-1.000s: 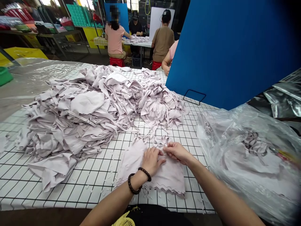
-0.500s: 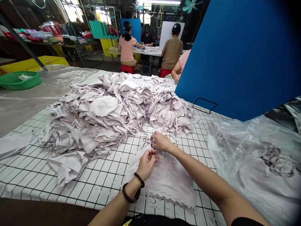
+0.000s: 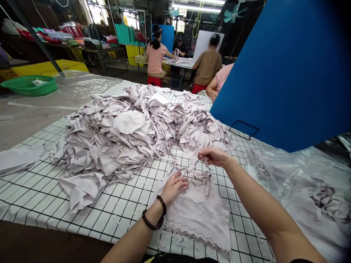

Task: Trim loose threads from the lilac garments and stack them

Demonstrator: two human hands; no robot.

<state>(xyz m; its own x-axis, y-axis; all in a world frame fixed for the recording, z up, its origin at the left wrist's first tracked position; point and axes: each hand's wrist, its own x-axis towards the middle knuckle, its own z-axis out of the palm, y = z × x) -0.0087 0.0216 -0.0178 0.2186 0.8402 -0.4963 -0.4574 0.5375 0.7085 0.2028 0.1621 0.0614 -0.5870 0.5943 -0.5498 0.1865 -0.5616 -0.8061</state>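
In front of me lies a flat stack of pale lilac-grey camisole-like garments [image 3: 199, 210], with wavy hems towards me and thin straps at the far end. My left hand [image 3: 174, 187] rests on the stack's upper left part, its fingers stretched out. Beyond the straps, my right hand [image 3: 214, 157] is closed in a pinch on pale fabric [image 3: 193, 157] at the near edge of the smaller heap [image 3: 201, 135]. Its fingers partly hide how much cloth they hold. To the left spreads a large heap of the same crumpled garments [image 3: 120, 135].
A clear plastic bag [image 3: 301, 197] with similar garments lies at the right. A large blue board [image 3: 285, 73] with a black wire stand [image 3: 244, 130] rises behind it. Small scraps dot the grid-patterned tablecloth [image 3: 123, 208]. A green basket [image 3: 30, 86] stands far left; several people sit beyond.
My right hand has moved away from the straps, right and forward, to the smaller heap's edge and pinches fabric there. My left hand has flattened onto the stack. The view has shifted slightly left.
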